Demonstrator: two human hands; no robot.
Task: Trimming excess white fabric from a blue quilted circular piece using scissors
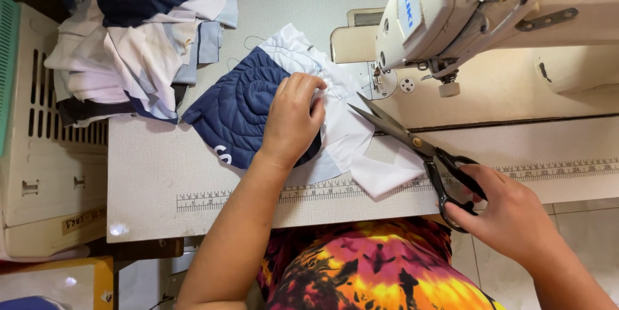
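My left hand presses down on a navy quilted fabric piece joined to white fabric, lying on the sewing table in front of the machine. Its fingers curl over the seam where navy meets white. My right hand grips black-handled scissors, whose blades are parted and point left toward the white fabric near the needle area. A loose white scrap lies by the table's ruler strip.
A cream sewing machine stands at the upper right. A heap of navy and white fabric pieces sits at the upper left over a slotted cream crate. A printed ruler runs along the table's front edge.
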